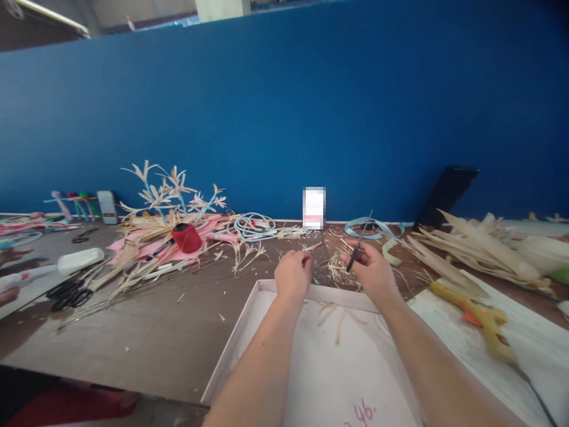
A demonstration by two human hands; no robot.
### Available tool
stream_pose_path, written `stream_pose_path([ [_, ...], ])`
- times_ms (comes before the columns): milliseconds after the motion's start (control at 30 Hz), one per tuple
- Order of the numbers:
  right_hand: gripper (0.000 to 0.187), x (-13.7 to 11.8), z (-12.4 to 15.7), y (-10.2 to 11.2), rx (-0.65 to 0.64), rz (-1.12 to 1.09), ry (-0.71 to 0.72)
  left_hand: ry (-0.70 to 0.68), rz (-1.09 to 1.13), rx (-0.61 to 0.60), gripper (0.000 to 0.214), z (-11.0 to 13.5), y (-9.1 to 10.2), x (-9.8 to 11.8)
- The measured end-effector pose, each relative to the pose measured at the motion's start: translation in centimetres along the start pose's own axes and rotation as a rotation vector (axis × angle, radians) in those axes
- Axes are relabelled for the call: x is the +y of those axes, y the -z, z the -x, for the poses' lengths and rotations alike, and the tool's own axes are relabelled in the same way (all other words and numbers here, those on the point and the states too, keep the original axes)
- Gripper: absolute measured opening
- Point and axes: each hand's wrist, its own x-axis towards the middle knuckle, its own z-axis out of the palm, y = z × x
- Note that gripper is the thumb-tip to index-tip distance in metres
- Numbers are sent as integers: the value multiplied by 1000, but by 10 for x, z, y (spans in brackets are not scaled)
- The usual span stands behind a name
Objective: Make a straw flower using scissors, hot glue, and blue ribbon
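Note:
My left hand (292,274) is closed above the far rim of a shallow white box (233,338). Whatever its fingers hold, if anything, is hidden. To its right, my right hand (376,273) grips a pair of small dark scissors (354,258), their thin blade pointing up and away. Beneath and between the hands, pale husk trimmings (336,268) litter the brown table. A few slender husk pieces (340,326) lie inside the box, which carries pink handwriting near its front.
A yellow glue gun (484,320) rests on paper at right, near dried husks (498,249). Husk flowers (162,196), a red thread cone (186,238) and black scissors (69,293) occupy the left. A lit phone (314,207) leans on the blue partition (284,118). Another person's hand (9,295) shows far left.

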Motion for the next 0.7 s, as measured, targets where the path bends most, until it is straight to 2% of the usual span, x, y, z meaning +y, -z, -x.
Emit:
stream_pose_path([
  [67, 52, 2, 0, -1, 38, 62, 23, -75, -86, 5, 17, 1, -4, 3],
  [167, 49, 8, -1, -2, 84, 115, 44, -108, -182, -33, 21, -5, -9, 10],
  [300, 46, 17, -3, -1, 86, 120, 57, -103, -226, -209, 21, -21, -21, 25],
  [367, 46, 19, -3, -1, 68, 107, 69, -61, -195, -254, 18, -28, -30, 29],
  [533, 44, 18, 0, -3, 15, 95, 56, -12, -42, -266, 6, -38, -50, 31],
  [600, 45, 18, 0, -4, 4, 93, 48, -3, -37, -264, 4, -43, -51, 32],
  [700, 45, 19, -1, -5, -6, 84, 34, 30, -23, -270, 9, -55, -42, 35],
])
